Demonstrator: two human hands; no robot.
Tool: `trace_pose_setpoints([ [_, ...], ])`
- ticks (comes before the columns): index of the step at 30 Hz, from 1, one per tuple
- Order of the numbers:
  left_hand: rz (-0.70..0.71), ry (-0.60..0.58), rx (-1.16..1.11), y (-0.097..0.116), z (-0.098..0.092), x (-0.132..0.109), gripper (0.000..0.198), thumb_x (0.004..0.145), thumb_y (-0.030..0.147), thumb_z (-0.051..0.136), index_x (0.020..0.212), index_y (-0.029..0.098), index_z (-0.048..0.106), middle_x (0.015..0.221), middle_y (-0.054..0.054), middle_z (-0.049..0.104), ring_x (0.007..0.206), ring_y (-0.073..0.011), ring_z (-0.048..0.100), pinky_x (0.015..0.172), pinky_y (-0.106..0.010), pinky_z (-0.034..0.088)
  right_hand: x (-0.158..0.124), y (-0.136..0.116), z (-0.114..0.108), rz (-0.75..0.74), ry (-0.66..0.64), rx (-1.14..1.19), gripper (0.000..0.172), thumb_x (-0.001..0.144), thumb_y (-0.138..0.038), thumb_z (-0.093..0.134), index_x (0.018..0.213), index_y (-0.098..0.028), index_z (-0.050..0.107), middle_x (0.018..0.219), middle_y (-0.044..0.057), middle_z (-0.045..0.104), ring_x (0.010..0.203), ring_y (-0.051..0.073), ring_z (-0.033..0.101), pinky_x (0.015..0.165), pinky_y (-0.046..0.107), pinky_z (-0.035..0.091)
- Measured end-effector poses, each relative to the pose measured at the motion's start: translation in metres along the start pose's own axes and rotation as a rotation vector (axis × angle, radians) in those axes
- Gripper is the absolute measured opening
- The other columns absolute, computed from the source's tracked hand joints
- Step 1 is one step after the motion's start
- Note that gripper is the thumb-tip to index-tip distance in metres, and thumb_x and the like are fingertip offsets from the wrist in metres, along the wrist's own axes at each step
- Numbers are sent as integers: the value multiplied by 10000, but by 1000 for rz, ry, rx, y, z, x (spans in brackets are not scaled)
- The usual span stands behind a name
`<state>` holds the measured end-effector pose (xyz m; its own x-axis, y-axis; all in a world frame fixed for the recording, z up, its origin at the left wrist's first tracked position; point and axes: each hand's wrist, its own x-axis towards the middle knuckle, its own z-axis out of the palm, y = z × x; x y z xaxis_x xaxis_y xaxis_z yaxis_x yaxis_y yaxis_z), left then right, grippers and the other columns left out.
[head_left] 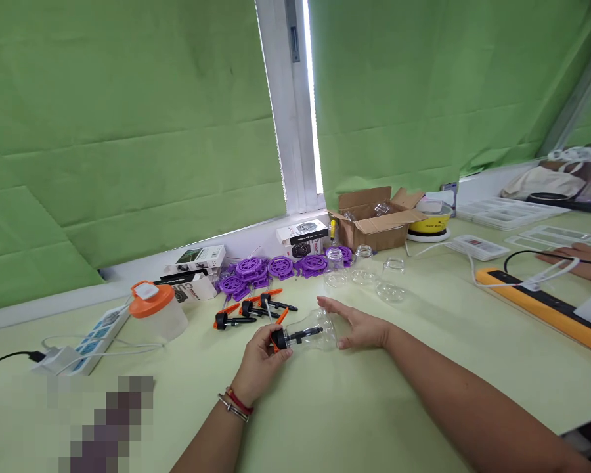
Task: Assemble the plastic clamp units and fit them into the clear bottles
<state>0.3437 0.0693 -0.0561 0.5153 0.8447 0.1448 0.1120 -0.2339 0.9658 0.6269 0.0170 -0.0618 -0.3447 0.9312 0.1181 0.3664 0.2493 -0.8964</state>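
Note:
My left hand [263,358] is closed round a black spray head [278,339] with an orange lever. This head sits at the neck of a clear bottle [315,334], tipped on its side low over the table, and its black tube reaches inside. At the bottle's wide base, my right hand [362,326] curves round with thumb and fingers on opposite sides. Several more black spray heads [249,309] with orange levers lie just beyond my left hand. Past my right hand stand clear bottles [393,279], upright and without heads.
Purple plastic wheel-shaped parts [280,267] lie in a row at the back. Behind are small printed boxes [303,231] and an open cardboard box [374,220]. An orange-lidded jug [157,309] and power strip [98,338] stand left. Another person's hand [578,259] rests at right, near an orange-black case [546,305].

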Motion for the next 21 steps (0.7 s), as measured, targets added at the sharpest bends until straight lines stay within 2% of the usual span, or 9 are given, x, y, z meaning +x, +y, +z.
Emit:
trace_pose_setpoints([
  [2,2,0,0,-1,0,0,472,656,296,741,1076,189,554,981,-69,588,842,-165,547,793,-333,471,-1,1,0,-20,1,6,1066,594,-441,801,1459,-270,202,1491,121,269,1358,297,270,1106,478,229],
  [5,18,5,0,-2,0,0,466,663,293,736,1078,188,552,969,-65,585,858,-169,547,818,-347,466,0,0,0,-19,17,3,938,601,-434,794,1403,-263,339,1483,108,286,1356,292,276,1119,459,206],
  [9,62,26,28,-2,0,0,448,669,289,728,1073,190,561,974,-65,587,854,-170,545,825,-354,465,4,-3,0,-4,25,-2,848,625,-461,769,1364,-240,416,1522,97,203,1388,294,202,1136,450,146],
  [12,88,26,64,-1,0,0,440,683,292,714,1083,193,561,959,-60,583,837,-169,544,810,-355,469,6,-3,0,32,13,50,744,664,-479,736,1318,-229,486,1534,86,173,1400,290,165,1132,439,155],
  [16,99,18,88,-3,1,0,427,713,293,690,1103,193,546,1007,-80,583,906,-194,544,830,-371,459,6,-4,1,52,12,163,634,715,-488,689,1270,-216,546,1542,80,155,1402,294,155,1121,425,183],
  [21,126,18,99,-7,2,-1,417,720,285,684,1105,192,555,1044,-95,596,955,-214,547,855,-377,447,7,-4,2,57,32,140,558,737,-490,667,1226,-232,592,1538,63,181,1404,296,151,1123,441,164],
])
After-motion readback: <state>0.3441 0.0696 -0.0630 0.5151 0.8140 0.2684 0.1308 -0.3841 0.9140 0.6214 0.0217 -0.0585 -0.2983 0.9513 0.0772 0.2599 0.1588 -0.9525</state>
